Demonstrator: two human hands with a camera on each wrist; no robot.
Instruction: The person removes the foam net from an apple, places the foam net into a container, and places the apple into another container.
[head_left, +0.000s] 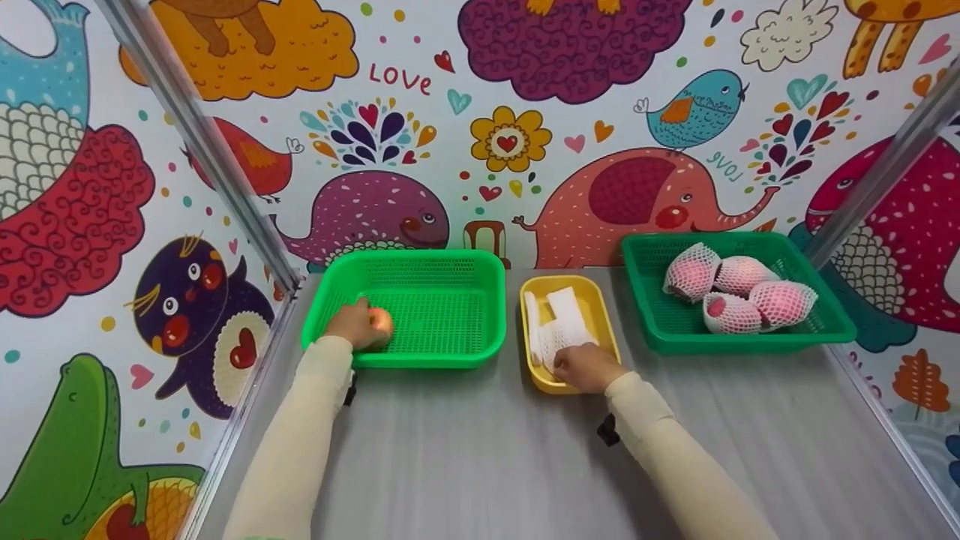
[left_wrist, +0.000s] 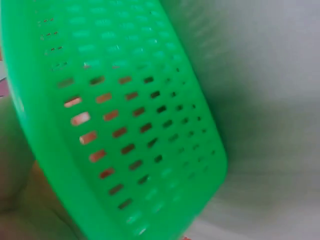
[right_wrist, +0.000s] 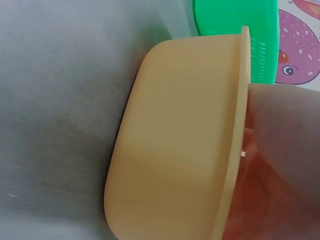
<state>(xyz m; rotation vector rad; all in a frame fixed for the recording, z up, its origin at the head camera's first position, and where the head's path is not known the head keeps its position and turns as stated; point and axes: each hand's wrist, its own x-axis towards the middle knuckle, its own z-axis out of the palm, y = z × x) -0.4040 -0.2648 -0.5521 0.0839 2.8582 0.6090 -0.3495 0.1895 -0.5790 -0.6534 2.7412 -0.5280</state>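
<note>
A round red-orange fruit [head_left: 382, 322], apparently an apple, is seen in the bright green basket [head_left: 429, 361], toward its eight o'clock corner. It is gripped by the left hand [head_left: 352, 325] from its nine o'clock side; part of the grip is hidden behind the basket wall in the left wrist view.

The basket is set at about ten o'clock from the yellow tray [head_left: 556, 386], in which white foam net sleeves [head_left: 564, 335] are laid flat. The right hand [head_left: 589, 367] is lowered over the tray's five o'clock end, its fingers narrowed and touching the near end of a sleeve. Whether the foam is actually pinched cannot be told, since the fingertips are hidden by the tray wall in the right wrist view. At about two o'clock from the tray, four net-wrapped fruits [head_left: 783, 303] are held in the dark green basket [head_left: 750, 344].

The step in hand is judged to be the taking up of the fruit and one sleeve together. The fruit is best held around its sides and raised straight up until the rim is cleared, so that it is not knocked or bruised. The sleeve should be pinched lightly at one edge, with a check that only a single layer has been caught, as soft netting may cling or tear if it is tugged.
</note>
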